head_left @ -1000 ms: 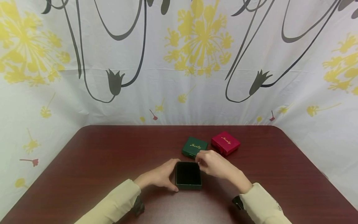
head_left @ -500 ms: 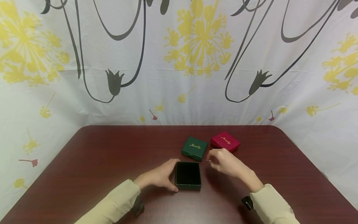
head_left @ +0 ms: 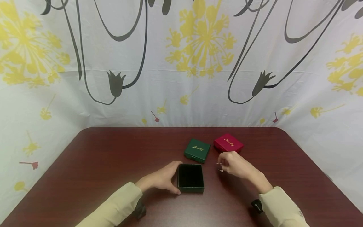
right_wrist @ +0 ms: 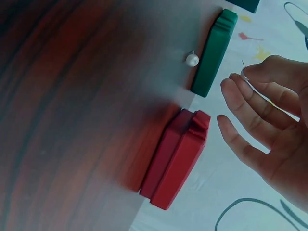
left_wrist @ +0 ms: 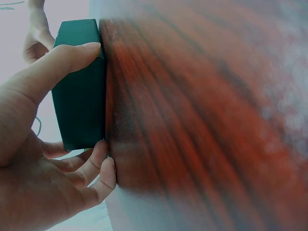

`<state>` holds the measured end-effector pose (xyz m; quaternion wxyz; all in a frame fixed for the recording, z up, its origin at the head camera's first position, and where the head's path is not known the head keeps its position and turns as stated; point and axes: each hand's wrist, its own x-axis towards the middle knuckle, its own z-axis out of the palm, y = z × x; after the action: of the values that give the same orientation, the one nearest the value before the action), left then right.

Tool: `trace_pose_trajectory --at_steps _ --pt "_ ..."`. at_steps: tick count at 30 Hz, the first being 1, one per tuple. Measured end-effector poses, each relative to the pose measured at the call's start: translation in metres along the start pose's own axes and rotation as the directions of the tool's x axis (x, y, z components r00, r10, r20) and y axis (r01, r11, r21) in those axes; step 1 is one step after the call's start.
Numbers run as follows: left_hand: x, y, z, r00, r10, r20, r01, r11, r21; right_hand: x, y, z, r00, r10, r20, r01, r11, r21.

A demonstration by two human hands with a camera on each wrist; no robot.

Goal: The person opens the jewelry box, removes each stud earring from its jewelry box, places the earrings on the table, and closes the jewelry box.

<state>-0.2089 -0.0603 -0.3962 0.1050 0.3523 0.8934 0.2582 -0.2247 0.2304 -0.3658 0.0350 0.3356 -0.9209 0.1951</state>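
Observation:
My left hand (head_left: 163,178) grips the left side of an open green jewelry box (head_left: 191,189) with a black inside, thumb at its front and fingers round the back. In the left wrist view the thumb presses the green outer wall (left_wrist: 79,110). Right of the box, my right hand (head_left: 233,164) pinches a small pearl stud earring (right_wrist: 244,74) between thumb and forefinger, its thin pin pointing out. A second pearl earring (head_left: 222,170) lies on the table just below those fingers; the right wrist view shows this pearl (right_wrist: 192,60) too.
Behind the open box lies a closed green box (head_left: 197,149) with gold lettering. A closed red box (head_left: 228,143) sits to its right. The dark red wooden table (head_left: 119,151) ends at a patterned curtain (head_left: 158,56).
My right hand has moved right, from the open box's right back corner out over the table, with the earring in its fingertips. A second earring now shows under it. The left hand stays put.

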Motion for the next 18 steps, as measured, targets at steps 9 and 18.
trace_pose_trajectory --at_steps 9,18 --pt "0.0 -0.002 0.001 1.0 0.015 -0.014 -0.015 1.0 -0.002 -0.005 0.011 -0.001 0.999 0.025 0.019 -0.025 0.999 -0.028" --pt "0.0 -0.001 0.001 1.0 0.001 -0.003 -0.001 1.0 -0.007 -0.01 0.019 0.001 0.999 0.023 0.023 -0.022 0.997 -0.068"
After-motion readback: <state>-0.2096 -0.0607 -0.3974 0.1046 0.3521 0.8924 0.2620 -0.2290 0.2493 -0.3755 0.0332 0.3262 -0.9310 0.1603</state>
